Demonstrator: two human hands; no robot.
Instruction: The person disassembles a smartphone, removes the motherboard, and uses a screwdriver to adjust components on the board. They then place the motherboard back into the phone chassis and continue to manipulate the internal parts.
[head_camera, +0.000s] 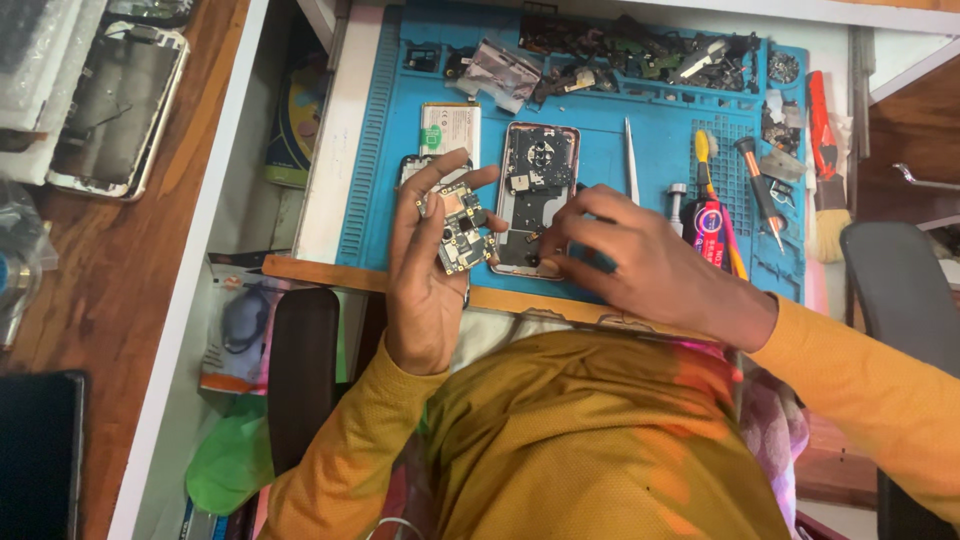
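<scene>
1. A white bench (325, 150) carries a blue repair mat (610, 140), seen from above by a head-worn camera; wooden flooring and another opened phone (115, 105) lie off to the left.
2. The left hand (425, 270) is raised palm-up just over the mat's near edge, its fingers curled around a small green circuit board (460, 225), which it holds tilted.
3. The right hand (625, 255) rests on the lower end of an opened phone body (535, 195) lying flat at the middle of the mat, fingertips pinched narrow on a small part there; what they grip is too small to tell.
4. A white battery (450, 125) lies just left of the phone body, tweezers (631, 160) just right of it.
5. Screwdrivers (760, 190) and a brush (825, 160) sit along the mat's right side, loose parts (640, 50) in its far trays.
</scene>
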